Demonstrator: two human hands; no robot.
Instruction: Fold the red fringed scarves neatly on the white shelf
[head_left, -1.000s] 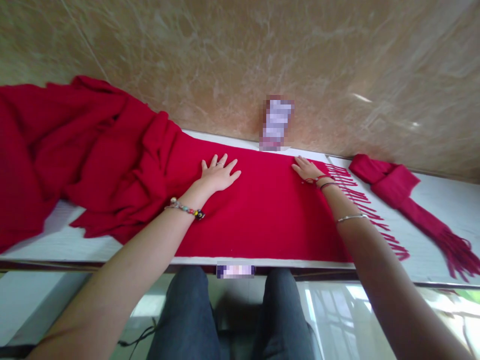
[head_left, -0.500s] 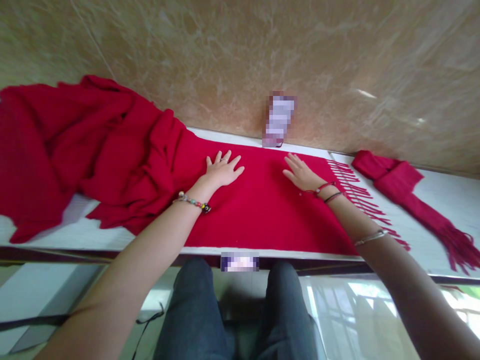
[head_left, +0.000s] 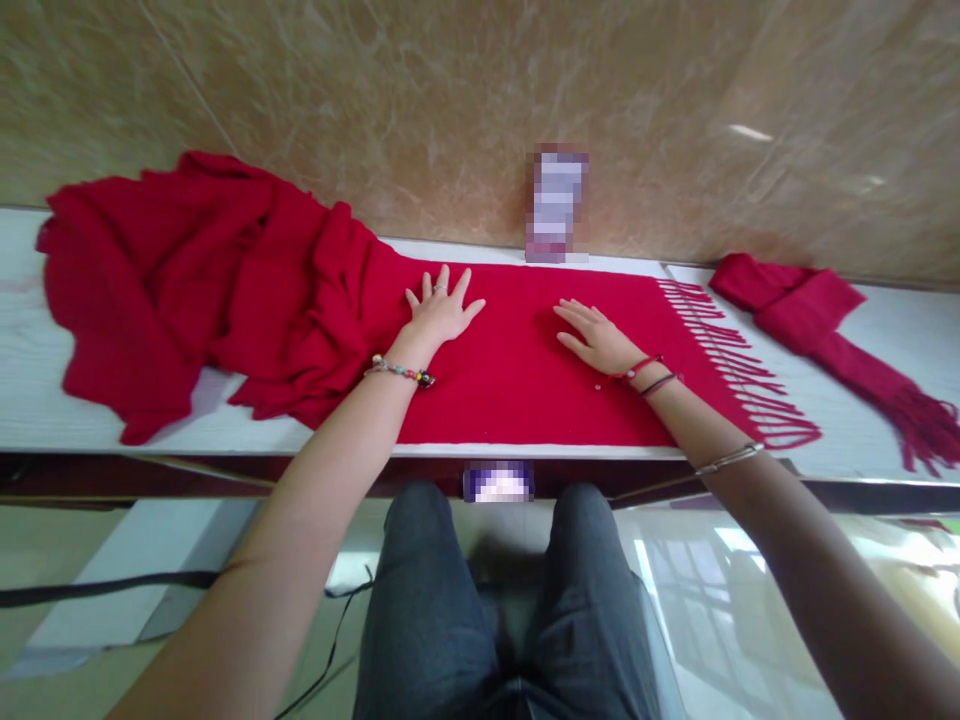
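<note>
A long red scarf [head_left: 517,370] lies spread flat on the white table [head_left: 847,400], its fringe [head_left: 731,365] at the right end and its other part bunched in a heap [head_left: 187,270] to the left. My left hand [head_left: 441,310] rests flat on the scarf near its far edge, fingers spread, beside the heap. My right hand [head_left: 592,335] lies flat on the scarf's middle, fingers stretched leftward, left of the fringe. Neither hand holds anything.
A second red scarf [head_left: 817,320], folded with a fringed end, lies at the table's right. A small blurred object [head_left: 556,205] stands against the marble wall behind the scarf. My knees sit under the table's front edge; a black cable [head_left: 105,585] runs on the floor.
My right hand has slid left across the scarf, away from the fringe toward the middle. My left hand stays flat in about the same spot. The view has shifted.
</note>
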